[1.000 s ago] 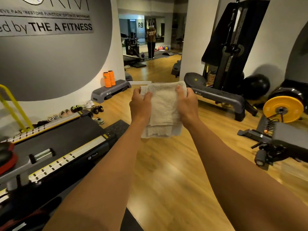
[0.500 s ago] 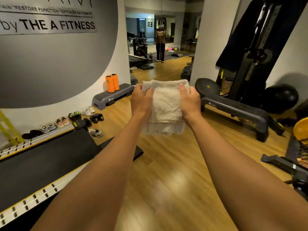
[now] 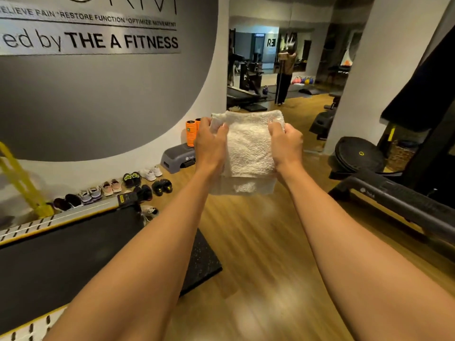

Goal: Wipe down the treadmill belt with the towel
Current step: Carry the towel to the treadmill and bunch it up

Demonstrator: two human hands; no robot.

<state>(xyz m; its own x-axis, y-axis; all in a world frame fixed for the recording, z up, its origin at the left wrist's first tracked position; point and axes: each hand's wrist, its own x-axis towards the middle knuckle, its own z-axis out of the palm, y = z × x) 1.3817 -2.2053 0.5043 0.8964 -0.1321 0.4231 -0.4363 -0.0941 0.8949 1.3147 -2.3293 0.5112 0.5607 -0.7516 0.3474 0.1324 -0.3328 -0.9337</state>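
Note:
A folded off-white towel (image 3: 248,148) hangs in the air at arm's length in front of me. My left hand (image 3: 210,146) grips its left edge and my right hand (image 3: 285,145) grips its right edge, thumbs over the front. The black treadmill belt (image 3: 61,257) lies low at the left, flanked by pale slotted side rails with yellow trim (image 3: 37,223). The towel is well above and to the right of the belt, over the wooden floor. My left forearm covers part of the belt's near end.
A black rubber mat (image 3: 200,262) sits at the belt's end. Several shoes (image 3: 113,188) line the wall, by a grey step platform (image 3: 177,158) with orange foam rollers (image 3: 190,132). A black bench (image 3: 398,200) stands right. A person (image 3: 284,75) stands far back.
The view has swung left and lowered along the treadmill, so more belt shows and the yellow weight plate has left the frame. Both hands still hold the towel out front.

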